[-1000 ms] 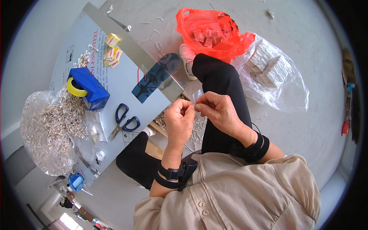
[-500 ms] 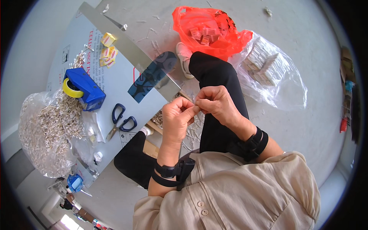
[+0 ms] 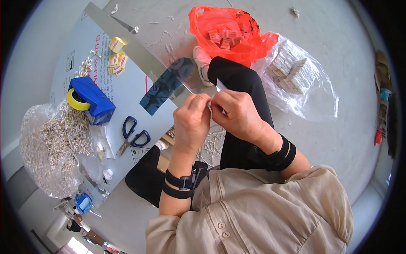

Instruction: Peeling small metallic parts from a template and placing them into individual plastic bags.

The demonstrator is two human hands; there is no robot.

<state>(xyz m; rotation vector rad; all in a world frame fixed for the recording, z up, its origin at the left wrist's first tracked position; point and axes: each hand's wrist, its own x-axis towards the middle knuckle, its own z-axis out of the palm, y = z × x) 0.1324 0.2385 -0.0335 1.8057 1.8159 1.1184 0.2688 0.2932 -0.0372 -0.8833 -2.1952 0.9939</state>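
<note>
My left hand and my right hand are close together above my knee, both with fingers curled into a pinch. From the top of the right hand's fingers sticks up a pale pointed piece, thin like paper or film. A bit of white also shows between the two hands. The fingers cover most of this piece, so its kind is unclear. Whatever the left fingertips pinch is hidden from view.
On the metal-sheet table lie a blue tape dispenser, dark-handled scissors, small yellow boxes and a clear bag of thin white sticks. A red bag and a clear bag of white packets rest on the floor.
Both hands have turned, bringing the backs of the fingers upward, and the left has shifted slightly left. The pale pointed piece now shows above the right fingers.
</note>
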